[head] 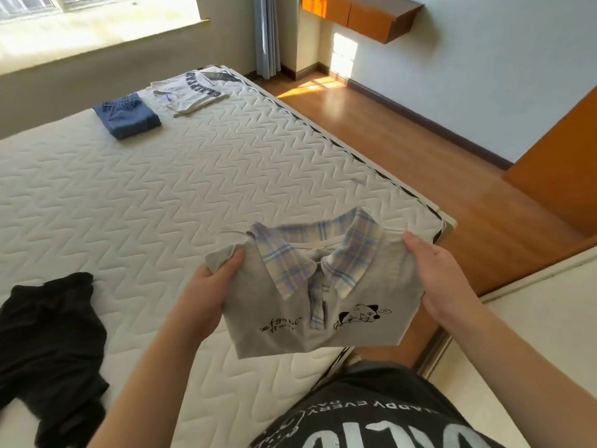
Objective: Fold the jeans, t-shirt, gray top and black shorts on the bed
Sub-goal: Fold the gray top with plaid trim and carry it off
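Observation:
I hold the folded gray top (277,328), which has a plaid collar and black prints, in the air over the bed's near right corner. My left hand (210,292) grips its left edge and my right hand (442,279) grips its right edge. The black shorts (48,344) lie crumpled at the near left of the bed (193,176). Folded jeans (129,116) and a folded white t-shirt (190,92) with dark lettering sit side by side at the far end.
A wooden floor (403,150) runs along the bed's right side. A window ledge (97,33) lies beyond the far end, with a curtain (266,33) and an orange wall cabinet (365,14) at the back. A pale surface (533,334) stands near right.

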Tool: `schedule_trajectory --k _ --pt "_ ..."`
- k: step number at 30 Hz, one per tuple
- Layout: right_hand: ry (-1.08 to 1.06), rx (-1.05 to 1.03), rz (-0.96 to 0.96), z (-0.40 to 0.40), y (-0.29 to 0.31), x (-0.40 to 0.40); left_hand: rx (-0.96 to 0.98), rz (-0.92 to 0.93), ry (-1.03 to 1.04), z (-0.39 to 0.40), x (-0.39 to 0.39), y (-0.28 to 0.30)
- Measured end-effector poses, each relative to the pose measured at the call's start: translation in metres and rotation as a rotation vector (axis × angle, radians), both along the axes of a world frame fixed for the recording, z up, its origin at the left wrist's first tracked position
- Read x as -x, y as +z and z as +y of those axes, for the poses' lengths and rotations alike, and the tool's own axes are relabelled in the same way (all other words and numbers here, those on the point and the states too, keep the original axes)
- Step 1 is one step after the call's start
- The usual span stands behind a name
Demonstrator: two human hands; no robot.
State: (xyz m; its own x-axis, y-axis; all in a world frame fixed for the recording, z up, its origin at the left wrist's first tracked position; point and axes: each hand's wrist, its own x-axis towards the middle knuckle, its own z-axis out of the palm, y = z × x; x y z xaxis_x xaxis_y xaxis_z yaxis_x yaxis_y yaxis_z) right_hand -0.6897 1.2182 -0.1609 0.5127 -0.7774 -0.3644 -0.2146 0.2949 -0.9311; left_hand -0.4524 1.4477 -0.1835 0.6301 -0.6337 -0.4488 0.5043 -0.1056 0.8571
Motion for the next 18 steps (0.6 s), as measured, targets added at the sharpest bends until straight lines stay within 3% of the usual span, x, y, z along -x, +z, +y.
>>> schedule_trajectory --k 10,18 --pt "-0.105 -0.072 0.016 -0.059 -0.011 0.016 -0.066 0.168 0.057 -0.076 0.012 0.002" --pt "-0.034 -0.128 0.015 -0.155 -0.044 0.018 -0.139 0.168 0.065 -0.181 0.032 -0.013"
